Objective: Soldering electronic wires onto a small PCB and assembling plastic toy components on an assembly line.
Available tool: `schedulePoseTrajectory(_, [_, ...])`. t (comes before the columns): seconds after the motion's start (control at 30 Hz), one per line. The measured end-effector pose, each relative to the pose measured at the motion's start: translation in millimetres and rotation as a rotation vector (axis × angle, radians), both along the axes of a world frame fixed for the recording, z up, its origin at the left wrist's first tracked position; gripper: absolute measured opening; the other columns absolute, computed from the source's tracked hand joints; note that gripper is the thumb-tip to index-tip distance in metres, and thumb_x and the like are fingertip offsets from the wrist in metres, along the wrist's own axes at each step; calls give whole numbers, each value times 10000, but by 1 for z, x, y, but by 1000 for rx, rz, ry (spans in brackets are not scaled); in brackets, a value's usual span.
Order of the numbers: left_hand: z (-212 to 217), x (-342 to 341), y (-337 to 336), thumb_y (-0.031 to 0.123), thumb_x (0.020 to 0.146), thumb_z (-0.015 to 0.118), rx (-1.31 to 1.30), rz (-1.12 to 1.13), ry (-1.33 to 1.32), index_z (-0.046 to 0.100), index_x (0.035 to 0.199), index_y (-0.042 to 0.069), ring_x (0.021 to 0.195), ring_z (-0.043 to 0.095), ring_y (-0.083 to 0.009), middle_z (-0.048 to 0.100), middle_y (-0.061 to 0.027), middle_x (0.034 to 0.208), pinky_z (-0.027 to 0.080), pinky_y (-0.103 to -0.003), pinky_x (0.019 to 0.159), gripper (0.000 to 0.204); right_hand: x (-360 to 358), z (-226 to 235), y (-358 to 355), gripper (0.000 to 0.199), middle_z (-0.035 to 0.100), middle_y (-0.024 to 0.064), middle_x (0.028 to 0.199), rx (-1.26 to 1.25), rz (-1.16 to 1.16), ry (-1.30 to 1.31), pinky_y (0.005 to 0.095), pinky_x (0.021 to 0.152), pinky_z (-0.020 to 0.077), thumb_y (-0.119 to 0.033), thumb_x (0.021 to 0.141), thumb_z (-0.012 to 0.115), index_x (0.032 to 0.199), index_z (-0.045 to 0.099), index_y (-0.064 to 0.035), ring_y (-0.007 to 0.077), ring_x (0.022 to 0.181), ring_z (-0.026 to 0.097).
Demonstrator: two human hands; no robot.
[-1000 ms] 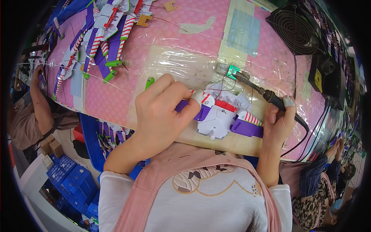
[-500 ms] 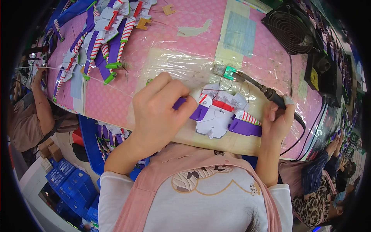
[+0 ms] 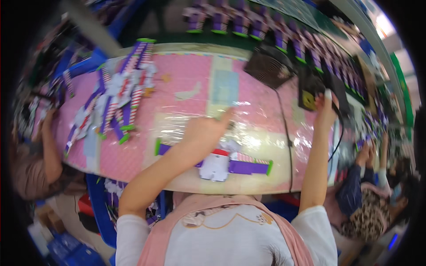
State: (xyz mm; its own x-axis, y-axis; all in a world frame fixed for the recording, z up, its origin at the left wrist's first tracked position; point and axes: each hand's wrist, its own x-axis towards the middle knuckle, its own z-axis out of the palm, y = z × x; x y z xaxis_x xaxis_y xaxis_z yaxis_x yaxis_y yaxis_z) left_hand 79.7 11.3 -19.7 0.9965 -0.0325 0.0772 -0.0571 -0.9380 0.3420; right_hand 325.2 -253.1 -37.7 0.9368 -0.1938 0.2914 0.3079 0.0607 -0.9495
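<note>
My right hand [image 3: 326,108] is raised at the far right, closed around a soldering iron; its black cable [image 3: 341,133] hangs below the hand. The iron's tip is at the black soldering stand [image 3: 307,98] and cannot be made out. My left hand [image 3: 206,133] is over a white toy body [image 3: 214,168] with purple wings [image 3: 248,167], striped red-and-white bars and green ends, lying on the table before me. One left finger points forward; the others are blurred or hidden, as is anything between them. The hand and forearm cover part of the left wing.
Similar winged parts [image 3: 120,88] are piled at the left of the pink table [image 3: 177,71]. A black fan [image 3: 270,66] stands at the back, its cord running toward me. More winged toys [image 3: 242,20] line the far side. Co-workers' arms [image 3: 51,146] show at both sides.
My right hand has carried the soldering iron away from the green circuit board, forward to the stand. My left hand has shifted, one finger stretching forward. The whole view has tilted up.
</note>
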Motion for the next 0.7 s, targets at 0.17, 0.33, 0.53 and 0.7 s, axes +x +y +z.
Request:
schedulePoseTrajectory(0.17, [12, -10, 7, 71, 746, 526, -107, 117, -158, 508, 935, 29, 539, 612, -272, 575, -128, 574, 467, -382, 465, 195, -130, 10, 27, 173, 578, 29, 721, -813, 781, 169, 269, 570, 414, -150, 742, 630, 801, 572, 2, 106, 636, 520])
schedulePoseTrajectory(0.33, [10, -49, 34, 104, 818, 477, -780, 228, -204, 490, 1140, 64, 486, 513, -134, 504, -83, 566, 374, -290, 410, 325, -178, 57, 8, 295, 580, 16, 689, -861, 1266, 711, 248, 527, 419, -238, 726, 706, 850, 611, 12, 105, 605, 526])
schedulePoseTrajectory(0.53, [49, -140, 103, 169, 943, 369, -1523, 816, -390, 471, 1230, 102, 494, 306, -31, 375, 53, 616, 236, -174, 437, 312, -141, 53, 183, 390, 508, 7, 692, -59, 1049, 699, 191, 385, 314, -310, 858, 569, 1090, 513, -2, 67, 477, 444])
schedulePoseTrajectory(0.7, [-8, -163, 188, 209, 937, 406, -114, 858, -586, 542, 1183, 44, 547, 423, -72, 440, 41, 655, 334, -212, 502, 326, -3, -21, 402, 205, 600, 137, 973, 81, 1270, 662, 208, 397, 330, -22, 876, 420, 1067, 483, 13, 108, 515, 432])
